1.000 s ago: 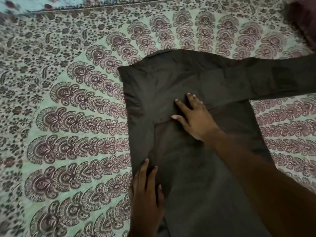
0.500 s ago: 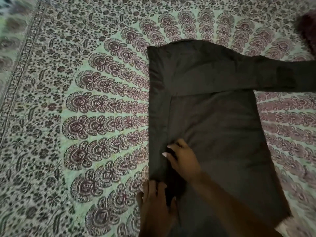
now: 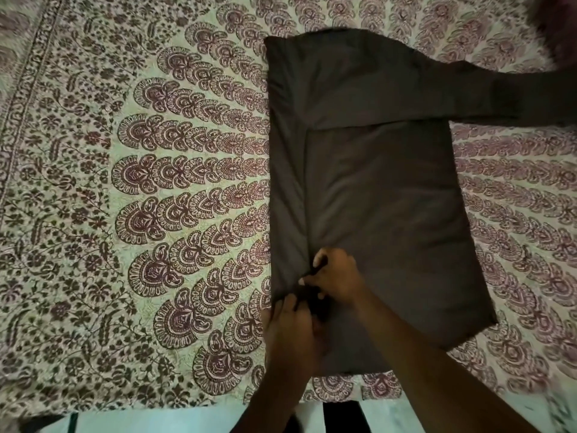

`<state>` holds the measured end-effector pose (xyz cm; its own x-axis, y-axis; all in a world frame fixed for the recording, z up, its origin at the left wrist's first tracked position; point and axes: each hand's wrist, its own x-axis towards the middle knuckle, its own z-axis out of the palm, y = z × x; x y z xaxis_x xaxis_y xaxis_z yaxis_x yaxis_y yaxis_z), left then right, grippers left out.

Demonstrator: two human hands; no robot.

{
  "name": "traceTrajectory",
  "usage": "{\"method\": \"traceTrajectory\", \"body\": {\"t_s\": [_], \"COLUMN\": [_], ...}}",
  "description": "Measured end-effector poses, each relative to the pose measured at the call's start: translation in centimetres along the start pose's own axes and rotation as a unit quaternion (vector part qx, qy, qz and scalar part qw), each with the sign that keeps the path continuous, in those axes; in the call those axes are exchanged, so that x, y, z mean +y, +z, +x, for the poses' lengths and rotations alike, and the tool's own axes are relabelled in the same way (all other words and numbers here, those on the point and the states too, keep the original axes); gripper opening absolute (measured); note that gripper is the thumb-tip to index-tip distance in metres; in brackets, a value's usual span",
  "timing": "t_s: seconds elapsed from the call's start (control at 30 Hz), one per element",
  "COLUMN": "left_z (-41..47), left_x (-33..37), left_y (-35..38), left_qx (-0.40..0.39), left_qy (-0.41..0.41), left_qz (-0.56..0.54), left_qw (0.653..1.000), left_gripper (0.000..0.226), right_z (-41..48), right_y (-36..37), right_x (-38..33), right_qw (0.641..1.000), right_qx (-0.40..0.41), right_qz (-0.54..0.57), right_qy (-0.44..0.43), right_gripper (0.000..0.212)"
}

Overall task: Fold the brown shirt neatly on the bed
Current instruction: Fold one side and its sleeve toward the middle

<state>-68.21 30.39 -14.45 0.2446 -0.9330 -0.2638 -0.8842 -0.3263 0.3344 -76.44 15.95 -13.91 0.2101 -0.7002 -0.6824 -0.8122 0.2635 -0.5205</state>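
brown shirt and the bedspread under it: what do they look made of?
Brown shirt: looks like thin woven cloth, maybe cotton or a blend; matte with a faint sheen, soft creases, crisp fold line.
Bedspread: looks like printed cotton; matte, lies flat, maroon paisley print on a pale ground.
The fibre itself can't be confirmed from the picture.

Plain dark brown shirt (image 3: 384,195) on cream-and-maroon paisley bedsheet (image 3: 140,182).

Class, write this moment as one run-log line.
stage: side fold in | left hand: grips dark brown cloth shirt near hem | right hand: pinches folded strip | long sleeve: unfolded on paisley-print bedsheet
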Motion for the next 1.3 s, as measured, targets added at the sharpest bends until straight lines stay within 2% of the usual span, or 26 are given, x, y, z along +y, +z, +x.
{"method": "traceTrajectory", "body": {"t_s": [0.07,0.17,0.23,0.27,0.33,0.37,0.43,0.5,0.53,0.67,0.7,0.8,0.83,0.87,0.97,1.0,1.03,1.1,1.13,1.17,1.27,1.3], "left_z": [-0.4,-0.7,-1.0,-1.3,-1.8,-2.2,-2.8,-3.1,-3.1,-2.1,-1.8,-1.4,-1.3,-1.3,-0.4,0.3,1.1,2.9,3.9,4.9,7.9,9.1], "left_x": [0.0,-0.5,-0.9,-1.1,-2.0,-2.3,-2.9,-3.0,-3.0,-2.6,-2.5,-3.0,-3.4,-3.6,-3.7,-3.6,-3.4,-3.1,-3.1,-3.1,-2.9,-2.9], "left_y": [0.1,-0.1,-0.6,-0.7,-0.5,-0.4,0.0,0.0,-0.2,-1.0,-1.0,-1.1,-1.1,-1.1,-1.7,-2.0,-2.4,-3.1,-3.2,-3.3,-3.3,-3.4], "left_qx": [-0.005,0.021,0.049,0.041,0.016,0.008,0.0,-0.004,-0.004,-0.034,-0.047,-0.065,-0.063,-0.059,-0.05,-0.052,-0.053,-0.049,-0.042,-0.027,0.042,0.058], "left_qy": [0.004,0.016,-0.014,-0.038,-0.071,-0.072,-0.055,-0.043,-0.04,-0.033,-0.037,-0.042,-0.037,-0.032,-0.026,-0.026,-0.022,0.003,0.02,0.038,0.099,0.111], "left_qz": [-0.006,-0.013,-0.004,0.009,0.032,0.043,0.059,0.062,0.061,0.043,0.037,0.026,0.024,0.023,0.04,0.054,0.07,0.093,0.099,0.102,0.093,0.076], "left_qw": [1.0,1.0,0.999,0.998,0.997,0.996,0.997,0.997,0.997,0.998,0.997,0.997,0.997,0.997,0.998,0.997,0.996,0.994,0.994,0.994,0.99,0.989], "left_gripper": [0.034,0.028,0.02,0.029,0.059,0.066,0.07,0.071,0.07,0.071,0.075,0.091,0.094,0.096,0.112,0.12,0.127,0.128,0.119,0.105,0.05,0.04], "right_z": [-0.3,-0.3,-0.8,-0.9,-0.9,-0.4,0.7,2.0,2.5,4.3,4.7,5.5,6.1,6.8,8.7,9.1,9.5,10.5,11.2,12.1,14.3,14.8], "right_y": [0.1,0.3,-0.1,-0.1,-0.1,0.0,-0.2,-0.9,-1.5,-3.2,-3.2,-3.0,-3.3,-3.8,-5.5,-5.9,-6.0,-6.2,-6.6,-7.0,-8.8,-9.2], "right_x": [0.7,1.6,1.4,1.4,1.0,1.3,1.9,2.2,2.2,0.8,0.7,0.4,0.4,0.1,-1.2,-1.8,-2.2,-2.5,-2.7,-3.0,-4.3,-4.8], "right_qw": [0.999,0.998,0.98,0.956,0.88,0.841,0.775,0.739,0.739,0.779,0.768,0.68,0.667,0.677,0.782,0.787,0.762,0.666,0.638,0.641,0.748,0.749], "right_qx": [-0.008,-0.005,0.031,0.072,0.137,0.14,0.093,0.04,0.031,0.062,0.057,-0.036,-0.044,-0.027,0.086,0.099,0.086,0.012,-0.007,0.004,0.1,0.103], "right_qz": [-0.033,-0.067,-0.173,-0.23,-0.318,-0.346,-0.403,-0.444,-0.457,-0.448,-0.45,-0.492,-0.494,-0.488,-0.423,-0.422,-0.443,-0.495,-0.503,-0.501,-0.458,-0.463], "right_qy": [-0.002,-0.018,-0.093,-0.167,-0.325,-0.39,-0.478,-0.505,-0.494,-0.434,-0.452,-0.543,-0.556,-0.55,-0.449,-0.439,-0.465,-0.558,-0.584,-0.582,-0.47,-0.463], "right_gripper": [0.045,0.051,0.047,0.05,0.054,0.053,0.052,0.054,0.055,0.065,0.066,0.066,0.066,0.067,0.072,0.073,0.073,0.07,0.069,0.068,0.072,0.073]}}
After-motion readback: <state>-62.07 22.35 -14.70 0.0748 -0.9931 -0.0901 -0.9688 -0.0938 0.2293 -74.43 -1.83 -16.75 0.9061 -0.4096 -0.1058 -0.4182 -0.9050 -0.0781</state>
